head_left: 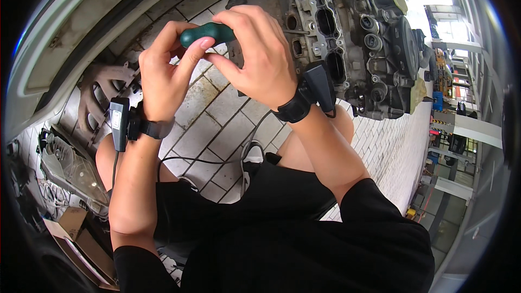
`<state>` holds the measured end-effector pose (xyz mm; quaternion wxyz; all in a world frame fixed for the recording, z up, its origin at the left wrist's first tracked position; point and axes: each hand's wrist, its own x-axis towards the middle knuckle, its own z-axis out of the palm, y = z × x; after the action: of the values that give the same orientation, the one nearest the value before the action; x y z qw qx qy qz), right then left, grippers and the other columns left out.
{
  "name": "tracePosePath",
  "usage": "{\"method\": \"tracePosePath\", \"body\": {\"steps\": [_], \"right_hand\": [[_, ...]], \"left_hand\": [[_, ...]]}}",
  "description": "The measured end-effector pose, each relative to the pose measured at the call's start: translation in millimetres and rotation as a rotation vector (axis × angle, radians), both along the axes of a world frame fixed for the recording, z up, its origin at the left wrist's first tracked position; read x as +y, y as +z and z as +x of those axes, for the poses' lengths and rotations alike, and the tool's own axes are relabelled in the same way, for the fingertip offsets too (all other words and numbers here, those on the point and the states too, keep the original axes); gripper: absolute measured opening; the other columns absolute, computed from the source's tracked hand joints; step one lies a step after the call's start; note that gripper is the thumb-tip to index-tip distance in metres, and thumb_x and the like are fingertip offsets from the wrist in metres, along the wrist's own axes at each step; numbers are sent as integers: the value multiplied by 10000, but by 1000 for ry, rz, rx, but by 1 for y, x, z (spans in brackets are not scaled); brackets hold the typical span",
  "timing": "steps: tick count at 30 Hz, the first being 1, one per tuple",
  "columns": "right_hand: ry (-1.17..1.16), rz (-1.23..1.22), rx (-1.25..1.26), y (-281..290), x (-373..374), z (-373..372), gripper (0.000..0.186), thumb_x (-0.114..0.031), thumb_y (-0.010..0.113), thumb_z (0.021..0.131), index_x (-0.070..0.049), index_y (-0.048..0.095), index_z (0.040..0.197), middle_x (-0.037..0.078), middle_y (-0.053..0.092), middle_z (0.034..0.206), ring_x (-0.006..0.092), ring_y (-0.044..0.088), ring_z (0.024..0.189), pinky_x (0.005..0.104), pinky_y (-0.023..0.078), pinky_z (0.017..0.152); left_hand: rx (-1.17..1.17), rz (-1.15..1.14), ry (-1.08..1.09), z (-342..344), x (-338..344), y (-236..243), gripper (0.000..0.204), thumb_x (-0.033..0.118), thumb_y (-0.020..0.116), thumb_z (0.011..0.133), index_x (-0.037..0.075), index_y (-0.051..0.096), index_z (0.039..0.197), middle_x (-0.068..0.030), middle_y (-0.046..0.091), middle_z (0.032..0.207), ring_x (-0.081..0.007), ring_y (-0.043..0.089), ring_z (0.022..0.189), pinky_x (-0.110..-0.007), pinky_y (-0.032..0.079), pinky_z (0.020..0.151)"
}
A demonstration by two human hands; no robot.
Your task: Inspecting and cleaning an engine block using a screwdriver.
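Between my two hands, at the top of the head view, is a dark green, smooth, rounded thing with a bulged end, shaped like a tool handle (202,33). My left hand (166,68) grips it, with the thumb in front and the curled fingers partly hidden behind. My right hand (258,54) holds its other end with fingers curled over the top; the right thumb points towards it from below. The right end is hidden by the right fingers. Close to my right hand stands a car engine (332,13) with open oval ports along its flange.
A rusty exhaust manifold (103,93) lies on the tiled floor (203,111) at left, beside a headlight unit (70,160). A cardboard box (76,244) stands lower left, and a pale car body panel (70,38) curves along the upper left. Black cables run from my wrist devices.
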<state>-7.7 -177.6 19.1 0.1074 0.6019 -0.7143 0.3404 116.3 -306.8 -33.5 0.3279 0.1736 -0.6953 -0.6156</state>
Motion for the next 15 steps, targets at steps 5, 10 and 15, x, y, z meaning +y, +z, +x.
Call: {"method": "tracePosePath", "body": {"steps": [5, 10, 15], "right_hand": [[-12, 12, 62, -4, 1, -11, 402, -72, 771, 785, -85, 632, 1161, 85, 628, 1063, 301, 626, 949, 451, 482, 891], [25, 14, 128, -9, 2, -19, 394, -82, 768, 802, -77, 653, 1178, 82, 644, 1008, 296, 632, 947, 446, 479, 916], [15, 57, 79, -3, 5, -12, 374, -108, 775, 809, -76, 667, 1166, 78, 651, 987, 294, 642, 976, 444, 474, 977]], "left_hand": [[-80, -136, 30, -2, -5, -4, 313, 206, 809, 911, -1, 672, 1102, -29, 672, 791, -72, 593, 683, -242, 502, 629], [10, -140, -25, -1, -1, 6, 316, 171, 714, 991, -22, 623, 1225, -69, 679, 1113, -113, 648, 980, -265, 538, 860], [53, -39, -14, -2, 0, 0, 273, 149, 737, 966, -12, 654, 1170, -80, 715, 920, -104, 632, 730, -255, 535, 678]]}}
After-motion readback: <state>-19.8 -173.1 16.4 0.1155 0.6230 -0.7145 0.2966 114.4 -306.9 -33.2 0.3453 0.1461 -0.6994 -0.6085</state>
